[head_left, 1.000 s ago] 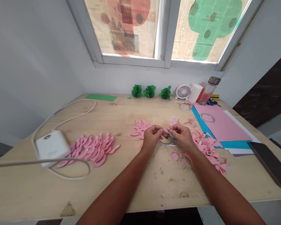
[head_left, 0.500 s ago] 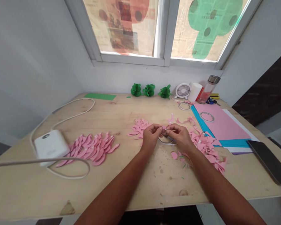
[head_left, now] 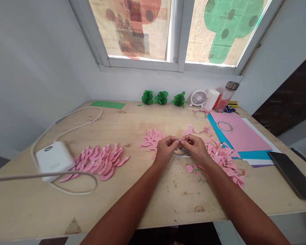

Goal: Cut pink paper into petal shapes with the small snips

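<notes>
My left hand (head_left: 165, 149) and my right hand (head_left: 196, 147) meet above the table, fingertips pinched together on a small pink paper piece (head_left: 180, 140). Most of that piece is hidden by the fingers. Just below them lies a roll of tape (head_left: 181, 154), partly covered by my hands. A pink paper scrap with a white patch (head_left: 190, 129) rests beyond my right fingers. Left of my left hand is a small pile of curved pink cutouts (head_left: 151, 139). Pink paper scraps (head_left: 225, 160) spread beside my right forearm.
Layered pink cutouts (head_left: 102, 161) lie at left by a white device (head_left: 54, 158) with a looping cable. Green paper balls (head_left: 161, 97), a small fan (head_left: 199, 98) and a bottle (head_left: 226, 97) line the back. Coloured sheets (head_left: 242, 134) and a phone (head_left: 292, 173) are at right.
My fingertips have drawn closer together, and less of the small pink piece shows between them. The scrap beyond my right fingers looks shifted slightly right. The view has moved a little.
</notes>
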